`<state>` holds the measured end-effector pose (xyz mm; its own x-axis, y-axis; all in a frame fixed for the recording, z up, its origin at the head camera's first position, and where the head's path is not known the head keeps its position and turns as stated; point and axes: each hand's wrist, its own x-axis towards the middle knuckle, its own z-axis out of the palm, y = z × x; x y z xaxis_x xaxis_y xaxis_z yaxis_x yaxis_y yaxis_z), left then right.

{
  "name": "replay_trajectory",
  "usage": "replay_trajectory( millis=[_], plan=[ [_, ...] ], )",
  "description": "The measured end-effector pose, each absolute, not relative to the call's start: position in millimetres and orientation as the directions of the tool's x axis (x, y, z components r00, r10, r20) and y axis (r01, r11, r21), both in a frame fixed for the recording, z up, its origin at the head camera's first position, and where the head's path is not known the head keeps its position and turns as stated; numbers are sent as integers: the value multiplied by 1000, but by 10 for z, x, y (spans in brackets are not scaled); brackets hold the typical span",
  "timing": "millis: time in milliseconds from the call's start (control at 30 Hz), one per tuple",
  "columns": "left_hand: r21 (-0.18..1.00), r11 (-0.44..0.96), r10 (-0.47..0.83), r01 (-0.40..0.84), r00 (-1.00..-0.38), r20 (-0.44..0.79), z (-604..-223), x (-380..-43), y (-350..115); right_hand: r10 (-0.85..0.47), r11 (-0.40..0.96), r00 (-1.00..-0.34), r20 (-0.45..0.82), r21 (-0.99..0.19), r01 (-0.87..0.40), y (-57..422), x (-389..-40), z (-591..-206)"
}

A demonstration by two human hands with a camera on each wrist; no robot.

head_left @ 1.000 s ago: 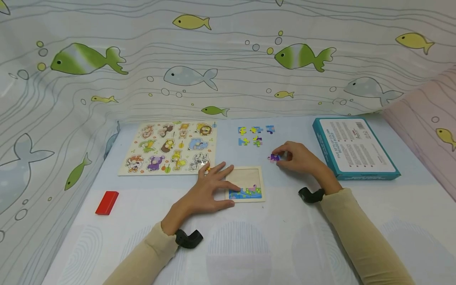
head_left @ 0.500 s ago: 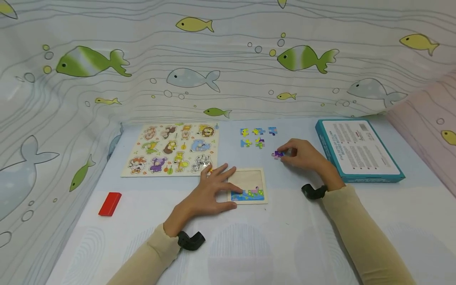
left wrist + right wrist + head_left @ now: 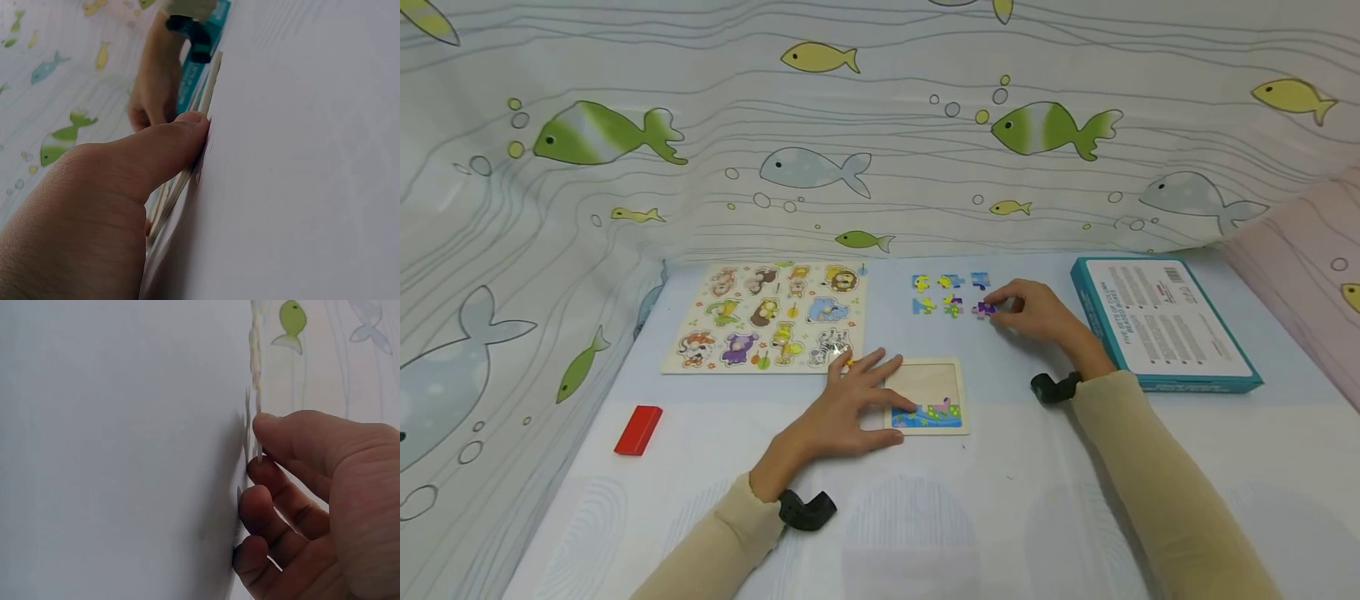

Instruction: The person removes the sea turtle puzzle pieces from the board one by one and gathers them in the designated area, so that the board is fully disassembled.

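Note:
My left hand (image 3: 850, 408) spreads its fingers over the left side of a small wooden puzzle tray (image 3: 965, 392). Its index fingertip touches the joined blue and green pieces (image 3: 942, 415) along the tray's bottom, partly covering them. In the left wrist view the thumb (image 3: 169, 147) lies at the tray's edge. Up and to the right, my right hand (image 3: 1037, 315) pinches a purple jigsaw piece (image 3: 982, 309) by its right side, at the table surface. Left of it lie several loose jigsaw pieces (image 3: 951, 307) in two rows. In the right wrist view the thumb and index finger (image 3: 269, 472) meet at a thin edge.
An animal puzzle board (image 3: 752, 312) lies at the back left, its corner by the left fingertips. A teal and white box (image 3: 1172, 321) stands right of the right hand. A red block (image 3: 638, 430) lies at the left. A fish-print cloth (image 3: 925, 183) rises behind.
My right hand has moved the purple piece away from me, up to the right end of the lower row of loose pieces. The left hand stays on the tray. The head view has shifted slightly.

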<state>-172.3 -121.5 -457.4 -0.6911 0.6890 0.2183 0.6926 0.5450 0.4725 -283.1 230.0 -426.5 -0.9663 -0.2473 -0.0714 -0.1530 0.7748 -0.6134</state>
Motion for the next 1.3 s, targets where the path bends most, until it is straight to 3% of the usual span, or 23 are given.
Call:
replay_trajectory(
  millis=[633,1300],
  plan=[
    [472,551,687,689,-695,213,-4557,-1711,-1217,-280,768,-951,-130,-625,-141,2236,-2946,-4247],
    [475,549,686,687,-695,213,-4571,-1717,-1210,-224,781,-963,-151,-619,-85,2226,-2978,-4283]
  ],
)
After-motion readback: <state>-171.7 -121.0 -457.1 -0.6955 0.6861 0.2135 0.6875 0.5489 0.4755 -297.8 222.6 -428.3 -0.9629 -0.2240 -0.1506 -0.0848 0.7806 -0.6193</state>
